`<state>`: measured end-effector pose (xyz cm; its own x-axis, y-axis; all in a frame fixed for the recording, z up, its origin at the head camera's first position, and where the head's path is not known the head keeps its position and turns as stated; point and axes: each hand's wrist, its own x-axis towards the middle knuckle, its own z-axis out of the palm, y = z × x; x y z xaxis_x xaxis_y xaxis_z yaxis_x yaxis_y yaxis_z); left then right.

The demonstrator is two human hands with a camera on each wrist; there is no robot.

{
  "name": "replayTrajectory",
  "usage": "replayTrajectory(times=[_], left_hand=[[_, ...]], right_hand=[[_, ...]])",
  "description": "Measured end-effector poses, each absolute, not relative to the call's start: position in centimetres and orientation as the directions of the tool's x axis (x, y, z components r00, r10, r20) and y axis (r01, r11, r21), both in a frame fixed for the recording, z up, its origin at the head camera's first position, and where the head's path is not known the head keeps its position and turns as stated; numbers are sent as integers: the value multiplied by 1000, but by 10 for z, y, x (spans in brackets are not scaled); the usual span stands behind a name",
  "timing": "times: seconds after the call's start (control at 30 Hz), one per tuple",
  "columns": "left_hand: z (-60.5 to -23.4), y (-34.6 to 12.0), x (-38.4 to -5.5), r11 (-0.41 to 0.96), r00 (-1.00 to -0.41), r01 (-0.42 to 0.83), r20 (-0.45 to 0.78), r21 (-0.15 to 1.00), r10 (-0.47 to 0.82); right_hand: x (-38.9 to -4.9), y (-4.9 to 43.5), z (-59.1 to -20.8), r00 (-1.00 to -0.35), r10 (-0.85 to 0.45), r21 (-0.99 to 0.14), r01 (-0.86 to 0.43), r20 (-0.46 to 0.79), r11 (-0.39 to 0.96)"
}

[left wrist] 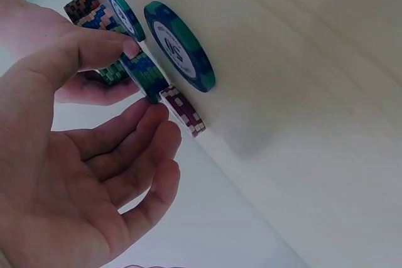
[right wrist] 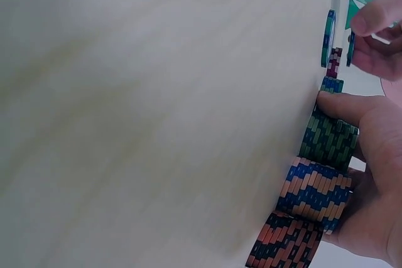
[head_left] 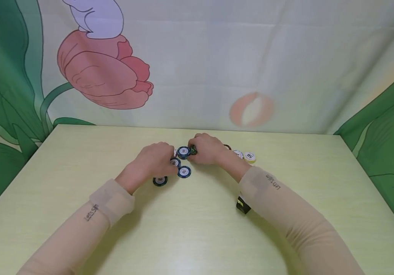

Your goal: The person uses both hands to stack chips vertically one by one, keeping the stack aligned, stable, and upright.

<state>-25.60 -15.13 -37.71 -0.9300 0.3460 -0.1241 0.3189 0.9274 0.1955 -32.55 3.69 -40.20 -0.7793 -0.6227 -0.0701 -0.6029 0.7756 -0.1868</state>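
My left hand point(head_left: 154, 158) pinches a blue poker chip point(head_left: 175, 162) between thumb and fingers, just in front of a short maroon-and-white chip stack point(left wrist: 183, 111). Seen in the right wrist view, that chip is nearly edge-on. My right hand point(head_left: 207, 149) grips a green-and-black chip stack point(right wrist: 330, 139), its thumb on the front and its other fingers mostly hidden behind. Touching or close beside that stack is a shorter blue-green chip stack point(head_left: 184, 152), between the two hands. Two loose chips lie flat nearer me: one chip point(head_left: 184, 172) and another chip point(head_left: 160, 180).
A blue-and-orange stack point(right wrist: 315, 186) and a black-and-orange stack point(right wrist: 286, 243) continue the row beside my right hand. Farther right are a white-topped stack point(head_left: 238, 154) and a yellow stack point(head_left: 250, 157). A small black object point(head_left: 243, 205) is partly under my right sleeve. A printed curtain point(head_left: 197, 76) hangs behind.
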Motion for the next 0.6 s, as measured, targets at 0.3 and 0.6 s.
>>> replayTrajectory(times=[0.3, 0.6], left_hand=[[-380, -147, -265, 921, -940, 328, -27, 212, 340], [-386, -145, -275, 921, -950, 300, -10, 248, 312]], right_hand=[[-325, 37, -403, -778, -626, -179, -609, -56, 773], [-326, 38, -403, -773, -633, -188, -616, -41, 765]])
